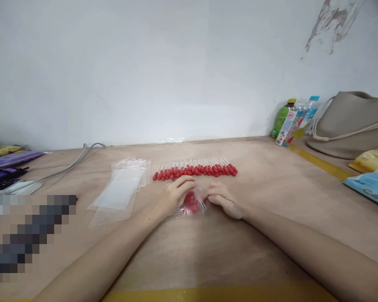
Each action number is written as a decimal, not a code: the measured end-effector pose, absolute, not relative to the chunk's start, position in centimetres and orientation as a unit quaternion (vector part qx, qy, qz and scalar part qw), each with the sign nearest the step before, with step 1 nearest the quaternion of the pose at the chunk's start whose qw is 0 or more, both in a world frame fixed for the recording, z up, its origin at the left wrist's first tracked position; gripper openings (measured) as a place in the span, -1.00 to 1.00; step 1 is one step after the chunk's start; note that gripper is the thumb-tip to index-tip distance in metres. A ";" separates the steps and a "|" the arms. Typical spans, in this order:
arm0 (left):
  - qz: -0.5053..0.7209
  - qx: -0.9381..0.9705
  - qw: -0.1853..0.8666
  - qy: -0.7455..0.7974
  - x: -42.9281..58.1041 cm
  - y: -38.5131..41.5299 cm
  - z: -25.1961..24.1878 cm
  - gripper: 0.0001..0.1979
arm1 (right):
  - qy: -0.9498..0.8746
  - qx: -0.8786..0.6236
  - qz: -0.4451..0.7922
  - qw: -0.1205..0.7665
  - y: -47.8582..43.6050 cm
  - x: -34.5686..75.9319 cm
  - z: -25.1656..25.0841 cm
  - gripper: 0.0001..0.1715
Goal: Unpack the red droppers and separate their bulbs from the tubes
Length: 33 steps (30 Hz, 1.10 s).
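Between my hands a clear plastic bag (193,205) lies on the wooden table, with several red heads inside it. My left hand (178,193) curls over its left side, thumb and fingers closed on the plastic. On the right, my right hand (223,199) has its fingers bent and pinched at the bag's other edge. Just beyond them stretches a row of red-tipped sticks (195,170), pale stems pointing toward the wall. A stack of clear zip bags (121,188) is spread out to the left of my left hand.
A grey cable (72,163) crosses the far left, near purple packaging (16,158). Bottles (283,119) stand against the wall at the right, beside a grey-beige bag (352,123). A blue packet (369,188) lies at the right edge. Yellow tape (220,294) runs along the front edge.
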<state>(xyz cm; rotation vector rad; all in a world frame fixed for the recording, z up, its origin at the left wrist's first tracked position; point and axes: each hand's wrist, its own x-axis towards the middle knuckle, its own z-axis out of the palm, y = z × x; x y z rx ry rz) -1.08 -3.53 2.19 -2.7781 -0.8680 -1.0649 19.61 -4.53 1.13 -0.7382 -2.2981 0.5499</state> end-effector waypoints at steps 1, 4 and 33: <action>-0.346 -0.892 0.013 -0.291 -1.1 -3.6 2.3 -0.79 | -0.853 -0.301 0.253 0.344 -4.4 19.4 0.9 -0.67; -0.327 -0.876 -0.020 -0.354 -1.5 -4.3 3.1 -0.81 | -0.799 -0.341 0.331 0.367 -4.0 18.9 0.3 -0.74; -0.275 -0.865 -0.169 -0.385 -2.7 -5.8 1.8 -0.58 | -0.779 -0.403 0.343 0.337 -4.5 18.9 0.1 -0.67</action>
